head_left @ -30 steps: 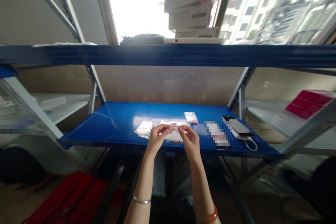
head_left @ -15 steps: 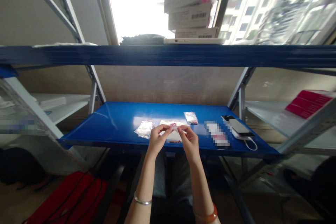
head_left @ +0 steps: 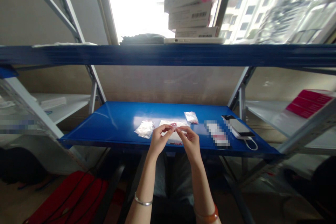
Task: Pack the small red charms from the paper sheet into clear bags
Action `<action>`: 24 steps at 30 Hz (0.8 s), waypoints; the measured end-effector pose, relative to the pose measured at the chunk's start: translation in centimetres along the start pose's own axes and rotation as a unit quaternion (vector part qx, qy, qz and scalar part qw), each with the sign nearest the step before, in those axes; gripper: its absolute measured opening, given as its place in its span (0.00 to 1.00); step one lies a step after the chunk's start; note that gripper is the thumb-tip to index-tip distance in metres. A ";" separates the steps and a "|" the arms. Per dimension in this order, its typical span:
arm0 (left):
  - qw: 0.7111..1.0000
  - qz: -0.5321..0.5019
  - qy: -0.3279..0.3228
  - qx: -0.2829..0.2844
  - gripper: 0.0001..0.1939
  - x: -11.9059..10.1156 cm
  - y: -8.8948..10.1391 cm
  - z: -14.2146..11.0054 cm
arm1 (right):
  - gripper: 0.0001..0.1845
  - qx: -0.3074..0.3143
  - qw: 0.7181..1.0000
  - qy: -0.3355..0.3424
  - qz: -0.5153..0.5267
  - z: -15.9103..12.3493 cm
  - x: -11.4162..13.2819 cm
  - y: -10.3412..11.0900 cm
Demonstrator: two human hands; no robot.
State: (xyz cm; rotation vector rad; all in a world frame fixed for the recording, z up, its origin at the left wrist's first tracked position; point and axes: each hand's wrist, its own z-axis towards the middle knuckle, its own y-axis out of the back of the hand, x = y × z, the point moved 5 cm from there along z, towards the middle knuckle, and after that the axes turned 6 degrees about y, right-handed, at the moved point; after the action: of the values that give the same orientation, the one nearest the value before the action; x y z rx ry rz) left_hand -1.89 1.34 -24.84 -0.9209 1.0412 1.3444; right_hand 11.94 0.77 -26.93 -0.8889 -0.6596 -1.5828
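Both hands pinch a bag over shelf's edge.

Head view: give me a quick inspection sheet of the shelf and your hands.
Surface: blue steel shelf, glossy, with glare at centre.
Job's things: clear plastic packet with red print, held up above the shelf.
Clutter: clear bag, small clear packet, pixelated card.
Hands: left hand and right hand pinch the packet's upper edge.
Cables: white cable loops from a silver device on the shelf.
Surroundings: stacked cartons on the upper shelf; red bag on the floor.
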 end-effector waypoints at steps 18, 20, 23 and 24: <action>1.000 0.017 -0.010 -0.010 0.12 -0.1 0.2 -0.1 | 0.12 -0.015 0.999 -0.031 0.011 -0.1 0.1 0.1; 1.000 0.020 -0.003 -0.001 0.12 0.2 0.1 0.0 | 0.12 -0.009 0.999 -0.044 0.021 -0.1 0.0 0.0; 0.999 0.013 0.015 0.031 0.12 0.6 -0.4 0.0 | 0.13 -0.008 0.997 -0.066 0.039 -0.2 -0.2 -0.2; 0.999 0.009 0.020 0.040 0.13 0.7 -0.6 0.0 | 0.13 -0.011 0.996 -0.071 0.044 -0.2 -0.2 -0.3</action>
State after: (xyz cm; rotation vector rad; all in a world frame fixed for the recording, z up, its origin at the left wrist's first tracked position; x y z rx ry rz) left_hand -1.36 1.48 -25.52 -0.8842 1.1289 1.2932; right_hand 11.67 0.78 -27.16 -1.0407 -0.6937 -1.4607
